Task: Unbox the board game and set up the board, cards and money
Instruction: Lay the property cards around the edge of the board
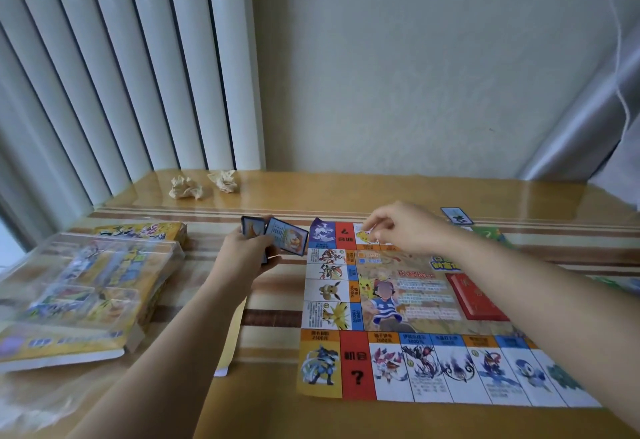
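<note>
The left grip is curled round a small bunch of cards. It holds them up a little above the worktop, and the top card sticks out to the right. The right grip hangs over the far edge of the board, with its fingers bent down to a yellow square there. It may be pinching a card, but I cannot tell, because the fingers hide it.

The step looks like putting cards out one at a time. To do it well, I think the left grip should hold the bunch tight so none slip. The right grip should take just the top card and lay it flat and straight. The board looks like thin paper, so a soft touch should stop it from sliding.

The bunch of cards is just left of the board's far corner, near the right grip. A red pile, maybe more cards, lies in the middle of the board. A lone card lies on the worktop past the board. The game box sits well off to the left.
</note>
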`<state>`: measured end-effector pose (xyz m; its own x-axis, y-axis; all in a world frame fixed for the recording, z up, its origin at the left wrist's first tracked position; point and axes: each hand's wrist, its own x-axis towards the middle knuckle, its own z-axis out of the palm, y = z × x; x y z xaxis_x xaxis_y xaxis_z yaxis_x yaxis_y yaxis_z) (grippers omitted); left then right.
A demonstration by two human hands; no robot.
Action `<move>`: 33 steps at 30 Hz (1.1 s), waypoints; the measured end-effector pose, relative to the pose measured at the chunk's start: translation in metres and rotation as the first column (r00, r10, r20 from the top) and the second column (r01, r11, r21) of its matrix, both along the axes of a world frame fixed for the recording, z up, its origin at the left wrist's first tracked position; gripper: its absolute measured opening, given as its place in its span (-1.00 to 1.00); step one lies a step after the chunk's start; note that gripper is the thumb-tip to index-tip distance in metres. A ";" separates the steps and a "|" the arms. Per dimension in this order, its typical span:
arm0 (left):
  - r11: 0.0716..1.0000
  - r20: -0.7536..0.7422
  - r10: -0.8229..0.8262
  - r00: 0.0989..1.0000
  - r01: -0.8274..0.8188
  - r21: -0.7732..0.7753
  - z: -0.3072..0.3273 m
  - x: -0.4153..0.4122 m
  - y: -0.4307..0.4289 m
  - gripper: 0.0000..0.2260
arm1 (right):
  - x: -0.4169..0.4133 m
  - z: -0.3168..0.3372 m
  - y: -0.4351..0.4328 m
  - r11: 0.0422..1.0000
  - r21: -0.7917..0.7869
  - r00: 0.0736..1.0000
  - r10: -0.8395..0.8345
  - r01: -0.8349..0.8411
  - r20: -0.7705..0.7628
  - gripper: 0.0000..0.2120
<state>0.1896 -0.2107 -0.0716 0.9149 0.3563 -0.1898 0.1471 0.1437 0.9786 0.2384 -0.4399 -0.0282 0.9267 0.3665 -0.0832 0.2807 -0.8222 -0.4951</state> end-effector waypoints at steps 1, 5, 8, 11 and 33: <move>1.000 0.000 -0.017 1.000 0.017 -0.016 0.001 -0.002 -0.003 -0.91 | -0.002 0.005 -0.002 0.999 0.037 1.000 -0.004 0.004 0.007 -0.82; 0.990 0.017 -0.139 0.990 0.140 -0.034 0.007 -0.008 -0.018 -0.97 | -0.014 0.024 -0.017 0.977 0.215 0.999 -0.006 0.015 -0.043 -0.86; 0.975 0.052 -0.220 0.974 0.222 -0.028 0.020 -0.008 -0.039 -0.93 | -0.020 0.039 -0.032 0.967 0.251 0.999 -0.041 0.041 -0.007 -0.88; 0.957 0.120 -0.288 0.950 0.289 0.009 0.041 -0.003 -0.073 -0.94 | -0.015 0.056 -0.054 0.933 0.344 0.992 -0.121 0.107 0.020 -0.93; 0.131 -0.183 -0.596 0.782 0.319 0.939 0.001 0.128 -0.220 -0.75 | 0.113 -0.035 -0.217 0.727 0.310 0.776 -0.628 0.612 -0.060 -0.78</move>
<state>0.3172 -0.4308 -0.0705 0.9309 -0.3478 0.1118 -0.3628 -0.8445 0.3939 0.3513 -0.6565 -0.0629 0.9561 -0.2924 -0.0206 -0.2108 -0.6370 -0.7414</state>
